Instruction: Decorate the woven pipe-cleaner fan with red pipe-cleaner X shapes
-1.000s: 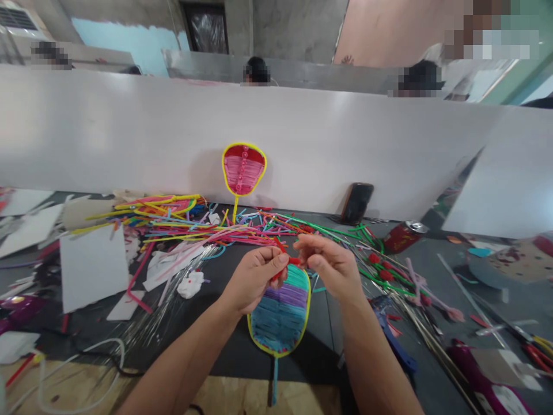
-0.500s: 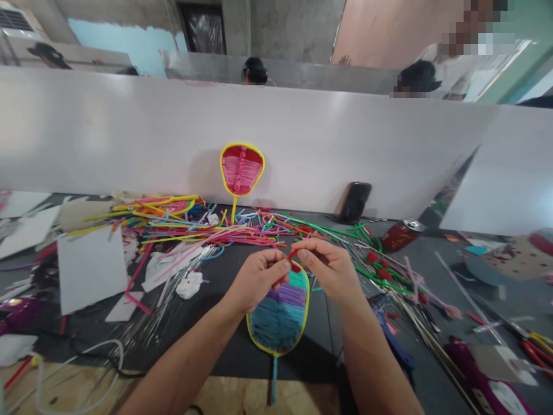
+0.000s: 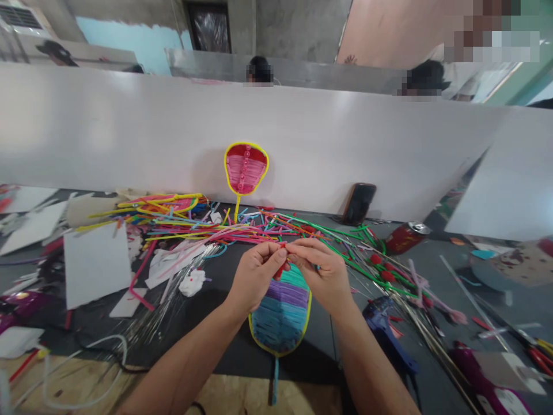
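Observation:
Between the pinched fingertips of my left hand (image 3: 258,275) and my right hand (image 3: 320,271) is a short red piece of pipe cleaner (image 3: 282,264); fingers cover most of it. Both hands are closed, their tips meeting. Beneath them lies a fan-shaped craft (image 3: 280,323) with a yellow rim, bands of teal, purple and blue, and a blue stem pointing toward me. My hands hide its upper end. A second fan (image 3: 247,167), pink and red with a yellow rim and a row of beads, stands upright against the white partition.
Loose coloured pipe cleaners (image 3: 207,225) are heaped along the partition (image 3: 173,138). A phone (image 3: 359,203) leans there, beside a red can (image 3: 406,237). A blue glue gun (image 3: 391,334) lies right of my right forearm. White sheets (image 3: 98,265) and thin wires (image 3: 159,314) lie left.
My right hand has moved left, bringing its fingertips against my left hand's. The red piece, stretched between them before, is now mostly covered. The view has shifted slightly.

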A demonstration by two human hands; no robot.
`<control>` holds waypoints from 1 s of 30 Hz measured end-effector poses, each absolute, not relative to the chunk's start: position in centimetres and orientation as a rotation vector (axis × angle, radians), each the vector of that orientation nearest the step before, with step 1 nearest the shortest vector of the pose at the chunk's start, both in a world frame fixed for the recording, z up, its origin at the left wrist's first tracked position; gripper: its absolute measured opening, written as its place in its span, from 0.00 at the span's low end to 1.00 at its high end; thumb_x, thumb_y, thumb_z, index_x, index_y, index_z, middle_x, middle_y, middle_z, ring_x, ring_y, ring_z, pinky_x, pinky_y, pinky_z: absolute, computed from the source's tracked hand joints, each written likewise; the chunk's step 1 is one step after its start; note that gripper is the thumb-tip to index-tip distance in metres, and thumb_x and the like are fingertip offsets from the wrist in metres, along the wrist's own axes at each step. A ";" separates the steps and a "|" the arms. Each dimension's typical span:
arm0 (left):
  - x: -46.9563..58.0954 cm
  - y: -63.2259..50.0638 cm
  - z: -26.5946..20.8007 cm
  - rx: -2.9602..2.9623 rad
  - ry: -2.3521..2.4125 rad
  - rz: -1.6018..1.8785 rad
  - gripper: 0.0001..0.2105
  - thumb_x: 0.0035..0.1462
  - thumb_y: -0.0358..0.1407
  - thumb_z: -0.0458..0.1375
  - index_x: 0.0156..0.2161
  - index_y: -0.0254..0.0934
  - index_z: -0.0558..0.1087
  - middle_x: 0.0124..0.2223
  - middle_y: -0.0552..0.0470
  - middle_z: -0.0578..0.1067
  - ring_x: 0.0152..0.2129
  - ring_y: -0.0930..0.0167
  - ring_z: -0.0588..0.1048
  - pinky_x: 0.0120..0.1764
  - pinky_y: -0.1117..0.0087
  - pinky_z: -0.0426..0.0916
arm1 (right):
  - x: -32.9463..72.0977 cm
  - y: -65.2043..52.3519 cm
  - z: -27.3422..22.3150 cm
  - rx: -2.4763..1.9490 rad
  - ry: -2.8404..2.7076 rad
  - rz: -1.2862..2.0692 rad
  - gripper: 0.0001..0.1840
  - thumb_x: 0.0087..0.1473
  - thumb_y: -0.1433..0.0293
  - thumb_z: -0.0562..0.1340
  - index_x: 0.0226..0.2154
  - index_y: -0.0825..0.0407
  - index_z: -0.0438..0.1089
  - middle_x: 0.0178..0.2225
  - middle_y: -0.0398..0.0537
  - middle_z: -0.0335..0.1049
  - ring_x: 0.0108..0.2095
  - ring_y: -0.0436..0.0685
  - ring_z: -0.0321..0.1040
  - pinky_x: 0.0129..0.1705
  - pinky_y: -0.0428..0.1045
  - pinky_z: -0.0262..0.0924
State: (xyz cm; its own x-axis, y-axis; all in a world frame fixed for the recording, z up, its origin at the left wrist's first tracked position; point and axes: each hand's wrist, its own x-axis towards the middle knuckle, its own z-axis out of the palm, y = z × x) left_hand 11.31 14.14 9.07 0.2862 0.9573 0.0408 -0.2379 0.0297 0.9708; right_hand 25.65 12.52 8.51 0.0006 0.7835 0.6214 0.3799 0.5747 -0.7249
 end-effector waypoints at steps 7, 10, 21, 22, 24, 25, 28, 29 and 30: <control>10.5 14.3 9.5 1.279 0.819 1.034 0.12 0.55 0.41 0.58 0.27 0.34 0.69 0.23 0.56 0.69 0.19 0.78 0.62 0.24 0.76 0.58 | 26.0 12.5 8.7 -0.936 -1.483 0.677 0.13 0.56 0.67 0.60 0.44 0.47 0.74 0.40 0.49 0.74 0.37 0.54 0.72 0.38 0.50 0.68; 10.0 14.4 9.9 1.337 0.837 0.919 0.12 0.54 0.41 0.58 0.27 0.34 0.69 0.22 0.56 0.68 0.18 0.78 0.62 0.23 0.77 0.57 | 26.7 12.6 8.8 -0.940 -1.452 0.849 0.11 0.57 0.65 0.59 0.40 0.49 0.75 0.35 0.49 0.75 0.34 0.53 0.72 0.35 0.49 0.68; 9.4 14.8 9.4 1.267 0.714 0.619 0.13 0.50 0.42 0.61 0.28 0.32 0.72 0.20 0.56 0.67 0.16 0.79 0.62 0.19 0.78 0.54 | 28.3 13.1 9.0 -0.717 -1.755 0.984 0.06 0.54 0.66 0.63 0.32 0.51 0.74 0.29 0.46 0.69 0.30 0.51 0.67 0.32 0.48 0.65; 9.5 14.7 9.4 1.260 0.706 0.610 0.13 0.50 0.42 0.62 0.27 0.32 0.72 0.20 0.56 0.67 0.16 0.79 0.62 0.19 0.78 0.54 | 28.3 13.1 9.0 -0.712 -1.781 0.970 0.07 0.54 0.65 0.62 0.32 0.51 0.73 0.29 0.47 0.69 0.31 0.52 0.67 0.33 0.48 0.64; 9.5 14.6 9.4 1.255 0.692 0.588 0.12 0.51 0.42 0.61 0.27 0.33 0.71 0.20 0.56 0.67 0.16 0.80 0.62 0.19 0.79 0.54 | 28.4 13.1 8.9 -0.686 -1.821 0.953 0.07 0.56 0.66 0.61 0.32 0.51 0.71 0.29 0.46 0.67 0.32 0.51 0.65 0.35 0.48 0.63; 9.5 14.6 9.4 1.251 0.684 0.576 0.12 0.51 0.42 0.61 0.27 0.33 0.71 0.20 0.56 0.67 0.16 0.80 0.62 0.19 0.79 0.54 | 28.4 13.1 8.9 -0.671 -1.840 0.948 0.07 0.57 0.66 0.59 0.31 0.51 0.70 0.30 0.46 0.66 0.33 0.51 0.65 0.36 0.48 0.63; 9.5 14.5 9.6 1.222 0.644 0.536 0.12 0.52 0.42 0.60 0.28 0.33 0.71 0.21 0.56 0.67 0.16 0.80 0.62 0.19 0.79 0.54 | 28.5 13.0 8.9 -0.647 -1.910 0.939 0.10 0.60 0.65 0.56 0.30 0.51 0.66 0.30 0.45 0.63 0.33 0.51 0.63 0.37 0.49 0.62; 9.4 14.5 9.7 1.209 0.629 0.527 0.12 0.52 0.42 0.60 0.29 0.32 0.71 0.21 0.56 0.67 0.16 0.80 0.62 0.19 0.79 0.53 | 28.5 13.0 8.9 -0.643 -1.930 0.939 0.11 0.60 0.64 0.55 0.29 0.51 0.65 0.29 0.45 0.62 0.33 0.51 0.62 0.37 0.49 0.62; 9.4 14.5 9.7 1.199 0.615 0.519 0.12 0.52 0.42 0.60 0.29 0.32 0.71 0.21 0.56 0.67 0.16 0.80 0.62 0.19 0.79 0.53 | 28.5 13.0 9.0 -0.641 -1.946 0.940 0.12 0.60 0.63 0.55 0.29 0.51 0.64 0.29 0.45 0.62 0.33 0.51 0.62 0.37 0.49 0.62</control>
